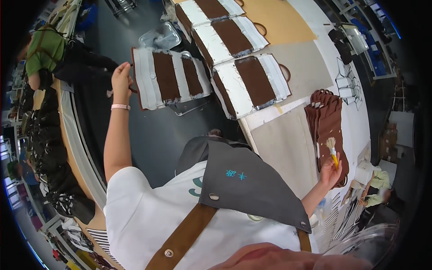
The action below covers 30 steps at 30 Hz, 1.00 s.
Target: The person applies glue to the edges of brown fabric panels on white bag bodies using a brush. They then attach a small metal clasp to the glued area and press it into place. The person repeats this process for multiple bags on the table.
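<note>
**Striped panel in L hand, brush in R hand**

Panel = brown + whitish bands, out to the person's L, off the worktable, w/ the floor around it. Metal frame shows just under it; can't tell if it bears any wt. Three similar panels lie in a row on the table's L side.

Handling: prob. light & fairly flat, w/ some stiffness, since it keeps its shape when held at one side. Surface looks matte, so prob. not slippery; lower edge looks ragged, may fray or catch. Best hold: the brown loop or firm rim on its L side, clear of the pale faces, which would likely mark easily. Brush: light, stiff handle, soft tip; grip by the yellow handle only.

Pose: L arm reaches fwd & out, elbow nearly straight, fingers pinched together at the panel's L edge, by its loop. Exact grip on loop vs. rim: can't tell. R forearm goes out R, partly hidden by the grey apron; fingers curled round the brush handle, bristles up & away, over the stack of brown pieces.
</note>
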Each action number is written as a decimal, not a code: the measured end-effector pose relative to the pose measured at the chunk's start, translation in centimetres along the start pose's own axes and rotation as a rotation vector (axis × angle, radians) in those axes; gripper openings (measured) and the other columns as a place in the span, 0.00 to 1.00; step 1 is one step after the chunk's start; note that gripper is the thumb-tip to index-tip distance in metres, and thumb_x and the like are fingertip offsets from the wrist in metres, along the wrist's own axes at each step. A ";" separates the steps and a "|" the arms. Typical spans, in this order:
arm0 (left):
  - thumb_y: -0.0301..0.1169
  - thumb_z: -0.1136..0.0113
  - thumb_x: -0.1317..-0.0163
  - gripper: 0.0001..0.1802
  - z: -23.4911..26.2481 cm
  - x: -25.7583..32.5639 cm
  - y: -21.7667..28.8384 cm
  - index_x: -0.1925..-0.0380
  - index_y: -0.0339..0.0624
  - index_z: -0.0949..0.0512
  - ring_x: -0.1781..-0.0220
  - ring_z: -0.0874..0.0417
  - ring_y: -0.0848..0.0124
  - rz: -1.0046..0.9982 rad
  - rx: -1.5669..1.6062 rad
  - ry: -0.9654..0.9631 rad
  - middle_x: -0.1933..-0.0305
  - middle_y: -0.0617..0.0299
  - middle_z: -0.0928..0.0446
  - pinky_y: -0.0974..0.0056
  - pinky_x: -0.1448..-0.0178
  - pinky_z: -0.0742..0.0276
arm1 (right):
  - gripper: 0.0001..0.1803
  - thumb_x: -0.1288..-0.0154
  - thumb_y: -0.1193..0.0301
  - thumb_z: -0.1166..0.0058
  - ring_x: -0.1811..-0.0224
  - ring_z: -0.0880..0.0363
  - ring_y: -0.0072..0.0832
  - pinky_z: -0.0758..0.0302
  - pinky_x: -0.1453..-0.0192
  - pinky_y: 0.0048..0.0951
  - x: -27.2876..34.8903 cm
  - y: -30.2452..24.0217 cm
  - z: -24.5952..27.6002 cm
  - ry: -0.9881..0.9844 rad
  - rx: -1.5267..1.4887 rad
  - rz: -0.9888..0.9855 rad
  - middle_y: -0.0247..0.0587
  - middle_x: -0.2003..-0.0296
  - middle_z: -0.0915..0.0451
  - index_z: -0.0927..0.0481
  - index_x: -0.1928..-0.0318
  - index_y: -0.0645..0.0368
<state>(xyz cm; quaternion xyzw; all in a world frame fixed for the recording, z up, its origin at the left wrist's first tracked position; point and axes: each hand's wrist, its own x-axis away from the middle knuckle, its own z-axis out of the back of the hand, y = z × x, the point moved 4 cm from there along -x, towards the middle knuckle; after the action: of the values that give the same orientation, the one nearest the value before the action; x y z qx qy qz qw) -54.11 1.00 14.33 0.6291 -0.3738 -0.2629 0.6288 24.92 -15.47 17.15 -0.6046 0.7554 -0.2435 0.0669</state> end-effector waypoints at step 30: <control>0.34 0.40 0.39 0.12 14.9 -6.3 -20.6 0.61 0.38 0.23 0.83 0.37 0.82 0.229 -0.013 0.290 0.74 0.66 0.24 0.75 0.80 0.42 | 0.24 0.33 0.72 0.55 0.65 0.31 0.29 0.29 0.60 0.27 -3.1 2.8 -5.1 0.073 0.281 -0.043 0.50 0.59 0.26 0.37 0.41 0.74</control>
<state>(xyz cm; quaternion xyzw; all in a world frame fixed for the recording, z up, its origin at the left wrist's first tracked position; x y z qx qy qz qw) -66.81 -4.25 -8.00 0.6096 -0.3467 -0.0983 0.7060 21.23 -10.67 19.75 -0.5959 0.7027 -0.3704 0.1181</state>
